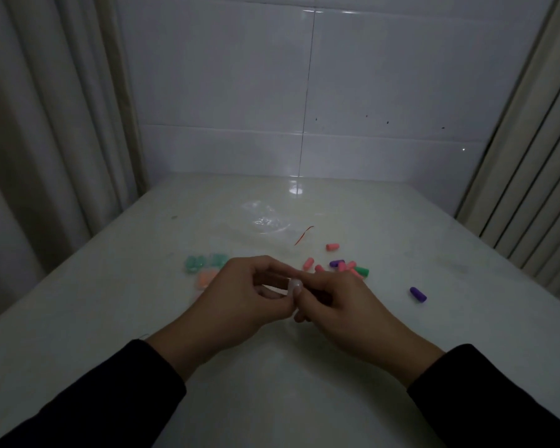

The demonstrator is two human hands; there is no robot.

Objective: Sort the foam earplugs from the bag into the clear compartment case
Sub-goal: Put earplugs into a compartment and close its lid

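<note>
Just beyond the left hand [240, 297], green and pink earplugs [204, 268] already sat in the case, while both hands, the right hand [333, 302] included, pinched a pale earplug [295, 287] and loose earplugs [343, 265] remained beyond the right.

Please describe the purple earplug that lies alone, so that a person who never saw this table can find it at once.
Start from the white table and find the right hand. Beyond its fingers lies a cluster of loose earplugs, mostly pink, with one green and one purple. The lone purple earplug lies apart from that cluster, further right and nearer the person, touching nothing.
</note>
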